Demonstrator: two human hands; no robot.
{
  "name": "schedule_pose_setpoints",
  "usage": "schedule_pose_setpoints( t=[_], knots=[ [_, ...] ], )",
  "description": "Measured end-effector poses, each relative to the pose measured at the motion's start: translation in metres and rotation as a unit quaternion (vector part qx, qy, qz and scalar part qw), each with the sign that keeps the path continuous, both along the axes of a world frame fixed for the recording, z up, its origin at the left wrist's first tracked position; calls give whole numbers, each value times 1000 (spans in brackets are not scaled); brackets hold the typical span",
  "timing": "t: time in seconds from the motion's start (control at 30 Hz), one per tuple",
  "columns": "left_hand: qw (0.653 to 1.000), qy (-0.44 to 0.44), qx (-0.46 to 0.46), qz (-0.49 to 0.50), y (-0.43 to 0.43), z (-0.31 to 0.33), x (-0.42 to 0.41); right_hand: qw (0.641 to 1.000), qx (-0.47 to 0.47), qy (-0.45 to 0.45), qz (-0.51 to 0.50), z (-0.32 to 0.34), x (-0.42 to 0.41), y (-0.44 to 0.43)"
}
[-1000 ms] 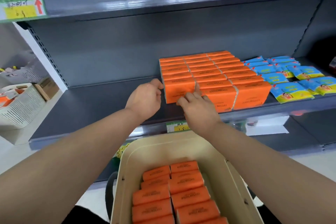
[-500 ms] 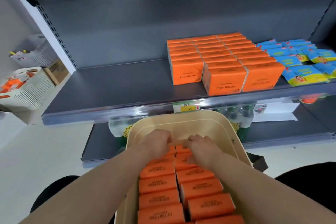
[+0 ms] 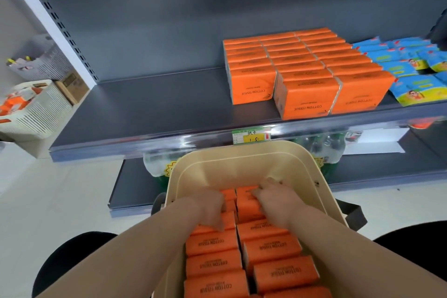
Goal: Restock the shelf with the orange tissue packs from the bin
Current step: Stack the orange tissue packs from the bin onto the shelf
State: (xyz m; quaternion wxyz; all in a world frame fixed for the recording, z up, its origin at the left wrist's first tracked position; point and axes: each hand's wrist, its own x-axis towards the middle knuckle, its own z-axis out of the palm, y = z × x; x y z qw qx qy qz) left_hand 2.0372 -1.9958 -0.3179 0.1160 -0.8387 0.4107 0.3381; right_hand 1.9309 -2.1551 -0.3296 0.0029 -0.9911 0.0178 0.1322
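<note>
Sunk deeper into the bin [image 3: 242, 152], left hand [image 3: 210, 209] and right hand [image 3: 274, 198] clamp their grip on crosswise orange tissue packs [image 3: 244, 208].

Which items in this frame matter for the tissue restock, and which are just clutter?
Job:
- orange tissue packs in the beige bin
- grey shelf
- stacked orange packs already on it

Lying about:
- blue packets right of the stack
- white basket far left
- cardboard box beside it
- bottles on the lower shelf
</note>
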Motion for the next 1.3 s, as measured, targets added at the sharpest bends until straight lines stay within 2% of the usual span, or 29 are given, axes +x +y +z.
schedule_pose_setpoints(
  t=[0.1,0.27,0.43,0.57,0.7,0.87,0.97,1.13,1.3],
  knots=[
    [1000,-10,15,-3,4,3,2,999,19,-51,0,9,-3,-2],
    [1000,-13,15,19,12,-7,-9,997,42,-65,-9,17,-19,-1],
    [988,-8,-129,81,3,12,-18,988,28,-147,-32,35,-23,-7],
    [973,-76,-194,101,-7,37,-15,980,-1,-193,-52,51,-26,-13],
    [943,-161,-265,117,-10,63,-7,976,-3,-203,-83,73,-33,-20],
    [920,-154,-311,181,-15,108,5,967,-25,-235,-92,107,-37,-29],
    [924,-153,-313,160,-23,137,11,958,-38,-267,-95,125,-40,-38],
    [902,-238,-346,98,-55,175,20,951,-55,-286,-106,146,-39,-56],
    [900,-272,-325,100,-94,169,30,953,-61,-276,-112,146,-36,-74]
  ],
)
